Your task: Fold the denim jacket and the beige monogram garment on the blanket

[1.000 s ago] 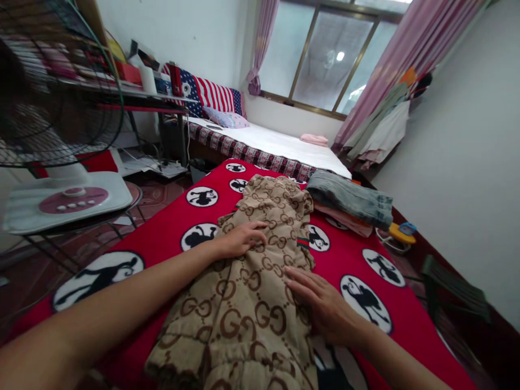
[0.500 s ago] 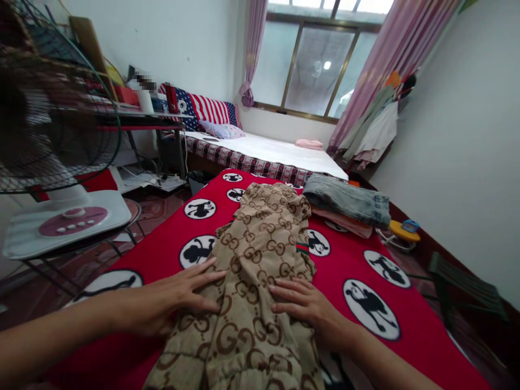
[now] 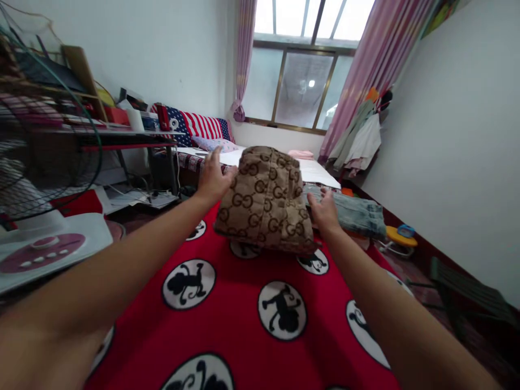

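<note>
A tan garment (image 3: 266,197) with a brown interlocking-letter pattern is doubled over at the far part of the red cover (image 3: 239,303); I cannot tell what kind of garment it is. Beside its left upper edge is my left hand (image 3: 216,177), fingers spread and raised, thumb close to the cloth. To the garment's right, my right hand (image 3: 325,208) has its fingers apart in front of the jeans (image 3: 357,212). Neither hand appears to grip the cloth. The garment's lower edge looks slightly lifted and blurred.
Folded jeans lie on other folded cloth at the right. A fan (image 3: 52,238) stands at the left, near a cluttered desk (image 3: 134,142). Behind is a bed (image 3: 320,172) under the window. A yellow stool (image 3: 400,236) and a dark folding stool (image 3: 467,287) stand at the right.
The garment's near end has been folded away from me, uncovering the near part of the red cover. Both hands have moved forward and off the cloth's top. The view has tilted up.
</note>
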Motion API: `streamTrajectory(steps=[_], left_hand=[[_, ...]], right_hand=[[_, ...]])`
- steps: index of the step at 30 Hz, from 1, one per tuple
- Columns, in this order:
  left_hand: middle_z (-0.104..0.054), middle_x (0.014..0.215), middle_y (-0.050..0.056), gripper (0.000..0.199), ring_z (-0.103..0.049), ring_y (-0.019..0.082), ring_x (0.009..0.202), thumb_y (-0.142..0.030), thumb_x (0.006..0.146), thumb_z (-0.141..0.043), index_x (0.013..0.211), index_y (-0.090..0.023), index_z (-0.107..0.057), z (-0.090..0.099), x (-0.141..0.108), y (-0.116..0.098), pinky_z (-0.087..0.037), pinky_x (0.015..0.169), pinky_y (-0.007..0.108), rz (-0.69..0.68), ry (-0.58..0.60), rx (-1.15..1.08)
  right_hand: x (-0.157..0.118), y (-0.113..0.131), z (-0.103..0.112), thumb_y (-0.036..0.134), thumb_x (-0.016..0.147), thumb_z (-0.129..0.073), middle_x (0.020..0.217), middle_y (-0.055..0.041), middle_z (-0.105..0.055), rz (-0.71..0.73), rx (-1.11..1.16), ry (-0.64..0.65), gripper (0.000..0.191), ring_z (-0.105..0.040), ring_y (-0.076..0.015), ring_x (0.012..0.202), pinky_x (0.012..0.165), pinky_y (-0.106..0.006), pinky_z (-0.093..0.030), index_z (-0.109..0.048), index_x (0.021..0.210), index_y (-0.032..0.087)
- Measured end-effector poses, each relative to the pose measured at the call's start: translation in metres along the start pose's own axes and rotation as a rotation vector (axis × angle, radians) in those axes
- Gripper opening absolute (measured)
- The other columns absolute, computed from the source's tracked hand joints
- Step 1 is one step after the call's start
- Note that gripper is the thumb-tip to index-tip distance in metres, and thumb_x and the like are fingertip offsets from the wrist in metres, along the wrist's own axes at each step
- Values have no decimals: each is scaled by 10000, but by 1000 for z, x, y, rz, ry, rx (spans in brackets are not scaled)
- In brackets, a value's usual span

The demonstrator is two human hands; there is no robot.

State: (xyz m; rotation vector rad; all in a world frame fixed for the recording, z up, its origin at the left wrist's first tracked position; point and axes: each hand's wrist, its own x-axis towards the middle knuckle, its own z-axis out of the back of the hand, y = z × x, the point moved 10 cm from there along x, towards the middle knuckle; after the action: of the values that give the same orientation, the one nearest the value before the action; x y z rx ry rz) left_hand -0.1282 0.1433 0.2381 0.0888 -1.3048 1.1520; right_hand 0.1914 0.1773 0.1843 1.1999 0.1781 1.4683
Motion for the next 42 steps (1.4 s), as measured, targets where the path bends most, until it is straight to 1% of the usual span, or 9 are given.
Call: streamTrajectory(steps=[2,6,12,21,27,31,36,39,42], left_hand=[[-444,1465,113,588,-368,277,1372,-504,899,-484,1411,-218,-447,-50,-14,-7,-264,1145,491,-104,168,148],[-264,1579,71,786,-174,349,1456,-702,798,-510,1471,-327,-355,-154,-111,31,-108,1152,599,-171,619,444],[-259,1576,106,1060,-229,335,1438,-835,623,-568,1497,-300,-297,-191,-160,73,-127,1171,507,-181,662,476],[-549,1280,99,788,-495,289,1199,-667,645,-707,1293,-259,-522,-179,-145,51,-385,1005,406,-175,631,448],[-641,1077,78,531,-606,273,1010,-531,730,-693,1156,-233,-584,-142,-124,7,-451,850,351,-240,709,462],[-655,1073,58,656,-613,274,1000,-588,616,-761,1144,-246,-577,-85,-160,-35,-450,826,328,-346,812,344],[-680,945,15,551,-624,199,855,-663,648,-697,1006,-245,-672,-33,-235,-69,-444,733,262,-305,1131,103],[-681,807,23,452,-607,167,760,-599,835,-522,826,-193,-720,-20,-218,-65,-445,706,254,-142,993,83],[-677,1047,70,402,-600,229,996,-533,852,-527,942,-203,-737,-15,-179,-54,-445,888,319,-115,666,257]], right_hand=[[-6,-5,-9,458,885,-456,1387,-197,-502,64,-162,-65,609,-492,-291,1250,1027,-458,-382,-405,1388,117],[-71,-32,-77,527,857,-537,1526,-102,-357,337,-515,163,648,-274,-339,1403,1068,-556,-289,-394,1432,265],[-104,-94,-116,582,786,-621,1442,-116,-452,322,-541,301,736,-372,-308,1307,1054,-438,-349,-455,1384,186],[-86,-80,-101,226,805,-594,1160,-73,-584,226,-568,293,505,-503,-246,1051,847,-310,-422,-535,1307,246],[-88,-18,-75,185,832,-533,1013,-49,-650,274,-718,397,212,-584,-217,951,652,-278,-365,-635,1009,239],[-149,20,-27,322,811,-611,981,-43,-662,319,-734,467,174,-609,-229,909,632,-280,-345,-607,963,236],[-271,28,6,537,577,-807,1038,-91,-674,296,-627,810,690,-616,-274,941,704,-300,-394,-571,1128,196],[-286,29,24,550,684,-732,933,-66,-686,232,-507,777,520,-626,-236,861,669,-283,-393,-623,1060,208],[-250,18,43,483,828,-593,811,-40,-664,150,-351,529,277,-616,-195,771,672,-279,-415,-678,854,220]])
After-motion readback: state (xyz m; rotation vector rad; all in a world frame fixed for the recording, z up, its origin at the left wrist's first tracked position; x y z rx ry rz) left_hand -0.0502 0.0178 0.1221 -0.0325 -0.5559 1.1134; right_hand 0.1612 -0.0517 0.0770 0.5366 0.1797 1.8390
